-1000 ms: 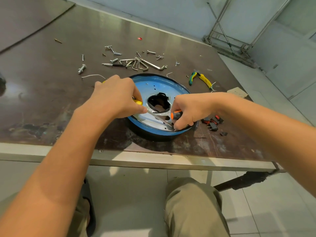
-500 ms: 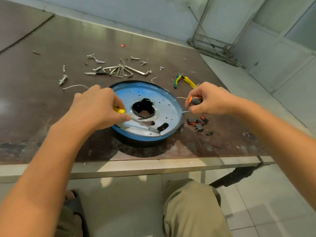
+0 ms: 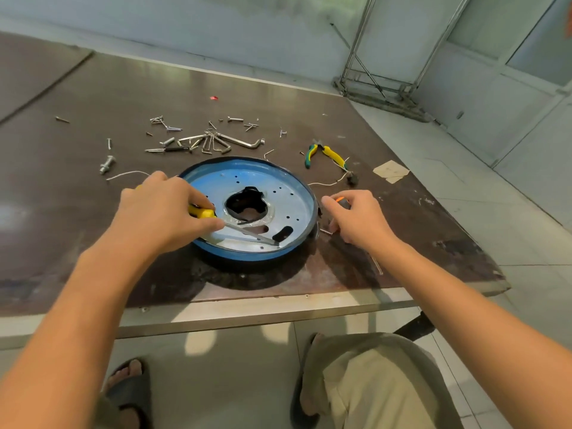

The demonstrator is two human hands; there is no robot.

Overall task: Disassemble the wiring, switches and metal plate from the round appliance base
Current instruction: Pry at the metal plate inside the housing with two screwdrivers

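The round blue appliance base (image 3: 247, 257) lies flat on the table near its front edge. Inside it sits the silvery metal plate (image 3: 292, 199), with a dark opening in the middle. My left hand (image 3: 161, 212) grips a yellow-handled screwdriver (image 3: 201, 212) whose blade lies across the near part of the plate. My right hand (image 3: 356, 218) is low over the table just right of the base, closed loosely on an orange-handled screwdriver (image 3: 340, 199). Its tip pokes out below the thumb. This hand hides the small switches beside the base.
Hex keys, screws and nails (image 3: 216, 140) are scattered behind the base, and a bolt (image 3: 107, 164) and a white wire (image 3: 130, 174) lie to the left. At the right rear are green-yellow pliers (image 3: 325, 154), a wired black part (image 3: 351, 179) and a cardboard scrap (image 3: 391, 171). The table edge (image 3: 247, 314) is close.
My right hand has taken the orange-handled screwdriver off the plate and moved it right, down toward the table beside the base. My left hand keeps the yellow one on the plate.
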